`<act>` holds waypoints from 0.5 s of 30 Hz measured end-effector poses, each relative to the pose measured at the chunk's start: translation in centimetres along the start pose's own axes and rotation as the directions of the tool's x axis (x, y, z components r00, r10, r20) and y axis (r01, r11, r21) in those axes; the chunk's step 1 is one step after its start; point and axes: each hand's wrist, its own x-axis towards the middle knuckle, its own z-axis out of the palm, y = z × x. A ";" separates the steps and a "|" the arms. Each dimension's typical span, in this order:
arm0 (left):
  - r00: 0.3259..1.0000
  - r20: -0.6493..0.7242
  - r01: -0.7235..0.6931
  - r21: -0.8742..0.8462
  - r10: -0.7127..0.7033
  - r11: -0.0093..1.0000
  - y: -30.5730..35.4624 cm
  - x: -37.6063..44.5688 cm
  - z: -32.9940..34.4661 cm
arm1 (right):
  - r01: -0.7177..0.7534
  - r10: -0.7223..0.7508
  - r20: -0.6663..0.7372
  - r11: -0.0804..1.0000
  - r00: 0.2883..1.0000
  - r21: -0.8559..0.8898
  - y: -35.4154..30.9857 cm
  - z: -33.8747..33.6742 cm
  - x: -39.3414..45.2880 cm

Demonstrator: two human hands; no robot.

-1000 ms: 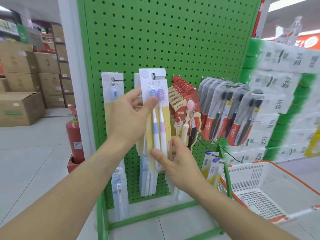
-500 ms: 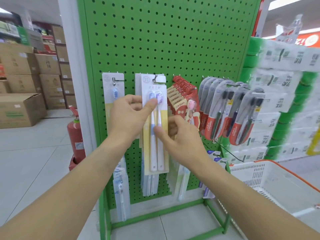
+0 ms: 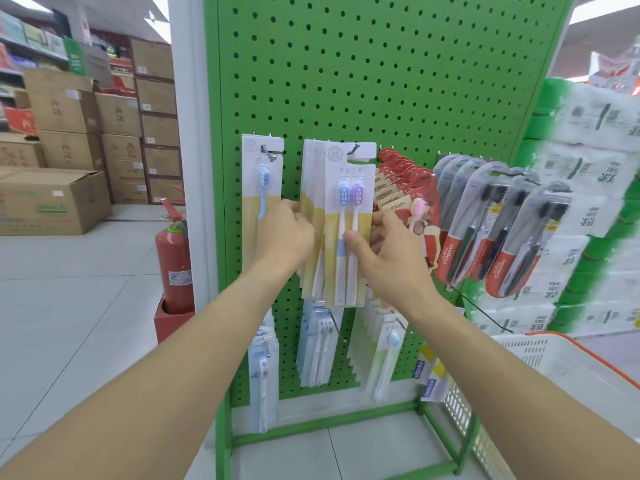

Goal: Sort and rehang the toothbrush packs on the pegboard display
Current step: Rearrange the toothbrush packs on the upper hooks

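**Both hands at the two-brush pack on the green pegboard**

The right hand [image 3: 388, 258] is reaching in from the right side of the two-brush toothbrush pack [image 3: 348, 230], its thumb lying across the front of the card just under the brush heads while its curled fingers are tucking behind the card's right edge, so it is pinching the pack. The left hand [image 3: 285, 233] is sitting at the left edge of the same stack of packs, fingers curled in against the cards; whether it is actually gripping one I cannot tell.

The pack is hanging upright from a metal hook [image 3: 353, 149] on the pegboard [image 3: 398, 81], at the front of a row of identical cards. Just left of it a single blue-brush pack [image 3: 262, 202] is hanging on its own hook. To the right, red Canban packs [image 3: 407, 188] are fanning out, then grey-and-red Colgate packs [image 3: 498, 230]. More packs are hanging in the lower row. A white basket with an orange rim [image 3: 554, 355] is standing at lower right, and a red fire extinguisher [image 3: 173, 261] is standing left of the display.
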 end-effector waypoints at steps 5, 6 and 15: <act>0.998 -0.061 -0.021 -0.078 0.017 0.997 -0.4 2.0 1.1 | 0.017 -0.017 0.005 1.000 1.000 -0.014 0.4 -0.1 0.3; 0.997 -0.081 -0.026 -0.078 0.020 0.997 -0.5 2.4 1.3 | 0.023 -0.023 0.004 1.000 1.000 -0.013 0.5 -0.2 0.4; 0.980 -0.199 -0.015 -0.117 -0.009 0.993 -1.9 5.5 3.4 | 0.071 -0.072 0.003 0.997 0.997 0.022 0.9 -0.7 0.6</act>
